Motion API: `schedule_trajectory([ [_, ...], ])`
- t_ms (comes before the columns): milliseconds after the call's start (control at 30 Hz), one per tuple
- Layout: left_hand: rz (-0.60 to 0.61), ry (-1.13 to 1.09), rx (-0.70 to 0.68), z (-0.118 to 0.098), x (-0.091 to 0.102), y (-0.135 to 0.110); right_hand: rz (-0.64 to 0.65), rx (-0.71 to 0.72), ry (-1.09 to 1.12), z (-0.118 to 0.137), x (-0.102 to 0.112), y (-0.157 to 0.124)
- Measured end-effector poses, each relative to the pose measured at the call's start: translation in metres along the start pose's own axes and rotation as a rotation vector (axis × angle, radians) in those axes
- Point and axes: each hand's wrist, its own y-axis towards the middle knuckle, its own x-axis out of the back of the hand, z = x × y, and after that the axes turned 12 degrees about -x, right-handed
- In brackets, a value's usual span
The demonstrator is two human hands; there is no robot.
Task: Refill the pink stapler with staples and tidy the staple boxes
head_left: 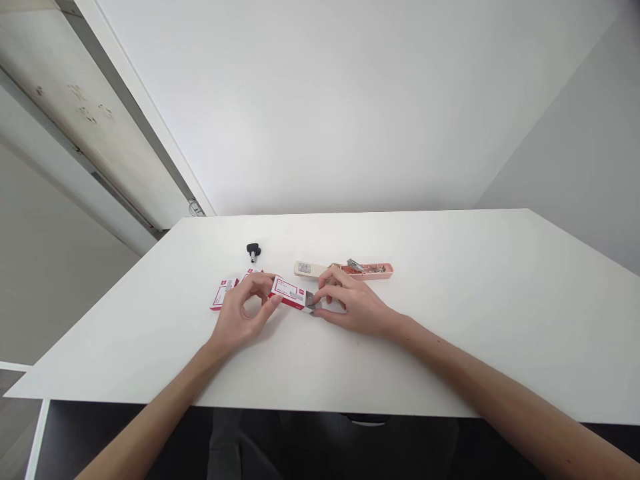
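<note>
A small red and white box (289,292) is held just above the white table (450,320). My left hand (247,313) grips its left end with thumb and fingers. At the box's right end my right hand (350,303) pinches a grey inner piece (310,300) that sticks out. Two more red and white boxes (225,292) lie on the table just left of my left hand. Behind my right hand lies a pink stapler (367,269) opened out flat, with a beige part (307,269) at its left end.
A small black object (253,251) stands on the table behind the boxes. A white wall rises behind the table, and a window frame (125,147) runs along the left. The table's front edge is close to my body.
</note>
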Motion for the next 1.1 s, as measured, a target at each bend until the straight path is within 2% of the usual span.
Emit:
schedule_trajectory([
  [200,-0.033,0.032,0.023,0.001,0.000,0.000,-0.014,-0.026,0.004,-0.002,-0.001,0.000],
  [500,-0.183,0.063,0.127,0.002,-0.001,0.000,-0.028,-0.056,0.004,-0.001,0.000,-0.001],
  [767,-0.135,-0.107,0.162,0.004,-0.002,-0.002,0.073,-0.057,-0.037,0.003,0.003,-0.001],
  [933,-0.053,-0.199,0.194,0.004,0.001,-0.002,0.108,-0.134,0.159,0.008,0.007,0.002],
  [1100,0.002,-0.248,0.199,0.003,0.002,0.000,0.226,-0.314,0.463,0.012,0.011,0.005],
])
